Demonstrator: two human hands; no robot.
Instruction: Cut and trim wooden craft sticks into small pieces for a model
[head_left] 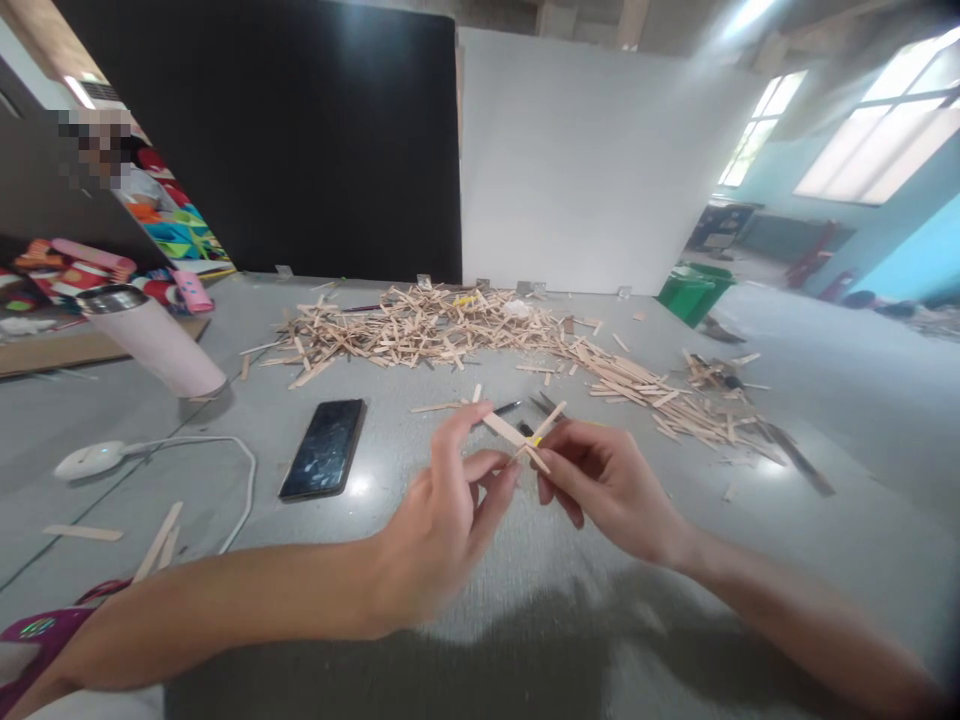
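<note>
Small wooden craft sticks joined in a crossed shape [504,429] are held up between my two hands, above the grey table. My left hand [444,505] steadies the piece from the left, index fingertip at its upper end and thumb close to the crossing. On the other side, my right hand [611,485] pinches the crossing sticks between thumb and fingers. Just behind the fingers lie dark pointed tools [546,403], partly hidden, and I cannot make out their kind. A bit of yellow shows near the right fingertips.
A long heap of wooden sticks [390,335] spreads before the black panel [337,150] and white panel [585,160]. At left are a phone [322,450], a pink tumbler [161,350] and a white corded device [90,461]. A knife-like tool [799,460] lies right; a green bin [690,292] stands beyond.
</note>
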